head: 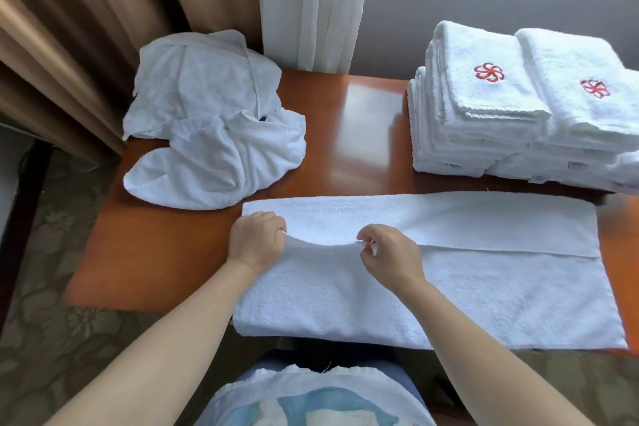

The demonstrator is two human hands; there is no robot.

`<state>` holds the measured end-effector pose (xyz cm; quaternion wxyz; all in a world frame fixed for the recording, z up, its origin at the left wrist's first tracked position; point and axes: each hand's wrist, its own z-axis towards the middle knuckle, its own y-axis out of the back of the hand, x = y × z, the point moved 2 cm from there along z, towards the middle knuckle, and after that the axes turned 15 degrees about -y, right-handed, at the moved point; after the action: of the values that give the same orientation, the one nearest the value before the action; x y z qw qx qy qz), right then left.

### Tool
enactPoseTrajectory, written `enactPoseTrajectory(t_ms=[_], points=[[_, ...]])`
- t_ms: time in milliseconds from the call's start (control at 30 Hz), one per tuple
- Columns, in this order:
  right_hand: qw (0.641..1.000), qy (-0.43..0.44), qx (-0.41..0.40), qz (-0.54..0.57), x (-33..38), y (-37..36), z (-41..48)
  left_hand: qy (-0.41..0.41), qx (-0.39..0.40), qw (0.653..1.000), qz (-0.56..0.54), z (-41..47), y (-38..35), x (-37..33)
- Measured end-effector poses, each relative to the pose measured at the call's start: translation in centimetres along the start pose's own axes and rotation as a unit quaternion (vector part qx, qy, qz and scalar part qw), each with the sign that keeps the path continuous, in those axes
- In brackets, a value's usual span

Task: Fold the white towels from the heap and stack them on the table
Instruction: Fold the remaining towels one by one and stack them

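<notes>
I see the left hand (257, 239) and right hand (387, 252) each pinching the folded edge of a white towel (449, 294) spread across the counter (345, 135) at lower centre. The heap (214, 121) lies upper left, folded stacks (501, 107) upper right. If either pinch slips, I judge the fold lands crooked.

Glossy reddish-brown wooden table (363, 135), long white towel (484, 287) spread flat beneath the fingers (276, 225), crumpled heap of white towels (214, 121) beyond and left of them, two stacks of folded towels (501, 114) bearing red emblems (488, 72) beyond and right.
</notes>
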<state>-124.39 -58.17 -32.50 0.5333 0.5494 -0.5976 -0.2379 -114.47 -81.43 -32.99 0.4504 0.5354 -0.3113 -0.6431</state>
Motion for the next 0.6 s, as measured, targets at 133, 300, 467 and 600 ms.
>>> enactPoseTrajectory(t_ms=[133,300,467,600], points=[[0.998,-0.003,0.052,-0.024,-0.6,-1.0,-0.6,0.064,0.061,0.996,-0.006,-1.1,-0.8,0.1],[0.999,-0.034,-0.004,0.028,-0.2,-0.7,-0.1,0.076,0.063,0.994,0.045,1.4,-1.0,0.3],[0.999,-0.036,0.005,0.017,-0.6,-0.8,0.1,0.071,0.165,0.976,0.128,2.8,-2.3,1.0],[0.999,-0.031,-0.007,0.016,-0.9,-0.7,-0.3,0.096,0.178,0.966,0.16,3.3,-2.0,1.4]])
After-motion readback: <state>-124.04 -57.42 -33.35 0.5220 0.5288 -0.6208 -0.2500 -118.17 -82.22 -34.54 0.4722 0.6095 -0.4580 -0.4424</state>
